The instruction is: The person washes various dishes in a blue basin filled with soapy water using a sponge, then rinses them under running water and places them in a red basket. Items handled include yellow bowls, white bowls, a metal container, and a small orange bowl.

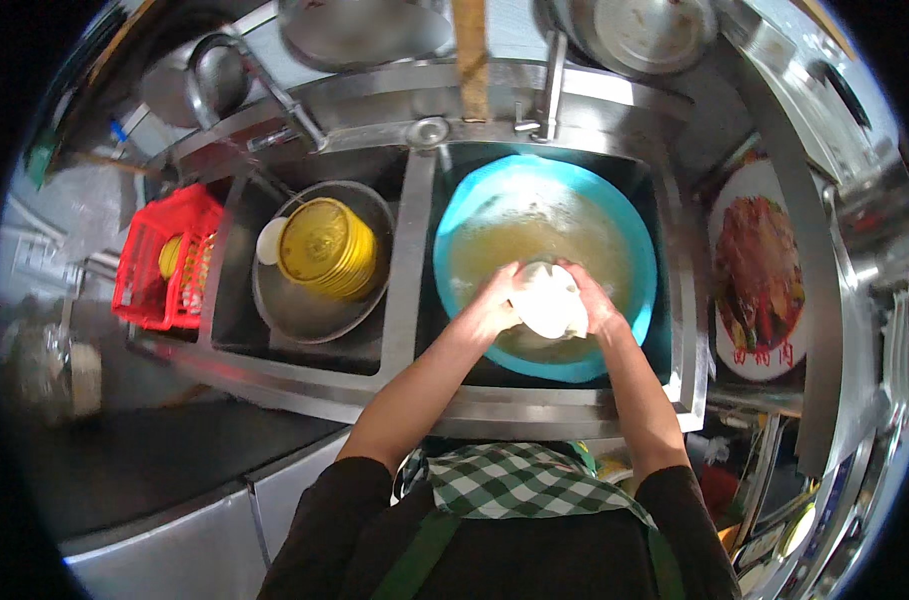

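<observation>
My left hand [501, 295] and my right hand [589, 297] grip a white dish [548, 304] from both sides. Glare washes out its surface, so I cannot tell whether it is one piece or several held together. It is over a turquoise plastic basin [454, 202] of cloudy, brownish water [492, 240] with some foam on it. The basin fills most of the right-hand sink compartment. My fingertips are partly hidden behind the dish.
In the left sink compartment [304, 356], a large round metal pan [293, 315] holds stacked yellow dishes [327, 240] and a white cup [271, 241]. A red plastic basket [143, 262] stands further left. Two faucets [552, 86] [289, 109] rise behind the compartments.
</observation>
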The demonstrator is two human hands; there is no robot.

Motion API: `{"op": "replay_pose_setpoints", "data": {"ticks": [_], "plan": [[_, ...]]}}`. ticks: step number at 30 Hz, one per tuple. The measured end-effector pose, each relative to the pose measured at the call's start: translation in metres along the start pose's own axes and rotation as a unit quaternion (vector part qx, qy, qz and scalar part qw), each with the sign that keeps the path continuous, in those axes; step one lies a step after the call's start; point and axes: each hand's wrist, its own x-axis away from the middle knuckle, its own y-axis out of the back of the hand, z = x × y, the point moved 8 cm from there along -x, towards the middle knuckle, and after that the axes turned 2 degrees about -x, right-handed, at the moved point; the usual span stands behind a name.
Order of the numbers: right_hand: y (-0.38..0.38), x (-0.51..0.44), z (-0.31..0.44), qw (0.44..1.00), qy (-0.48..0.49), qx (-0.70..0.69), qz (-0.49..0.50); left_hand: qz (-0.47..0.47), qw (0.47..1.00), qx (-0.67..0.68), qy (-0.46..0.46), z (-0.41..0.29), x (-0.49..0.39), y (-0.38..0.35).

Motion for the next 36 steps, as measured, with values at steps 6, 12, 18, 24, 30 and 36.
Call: {"op": "replay_pose_setpoints", "data": {"ticks": [6,12,18,24,30,36], "plan": [[0.013,0.01,-0.016,0.972,0.152,-0.04,-0.173,-0.183,0.894,-0.261,-0.316,-0.017,0.0,0.014],[0.01,0.025,-0.027,0.951,0.255,0.0,-0.174,-0.213,0.707,-0.519,-0.429,-0.012,0.027,-0.009],[-0.019,0.068,0.021,0.801,0.399,0.39,-0.215,-0.136,0.873,-0.418,-0.209,-0.029,0.004,0.024],[-0.046,0.095,0.02,0.698,0.319,0.633,-0.098,-0.056,0.851,-0.469,-0.229,-0.1,0.065,0.037],[0.005,0.104,0.011,0.797,0.232,0.513,-0.221,0.054,0.684,-0.681,-0.257,-0.222,0.203,0.098],[0.002,0.097,0.011,0.705,0.258,0.627,-0.21,-0.157,0.413,-0.847,-0.295,-0.316,0.202,0.219]]}}
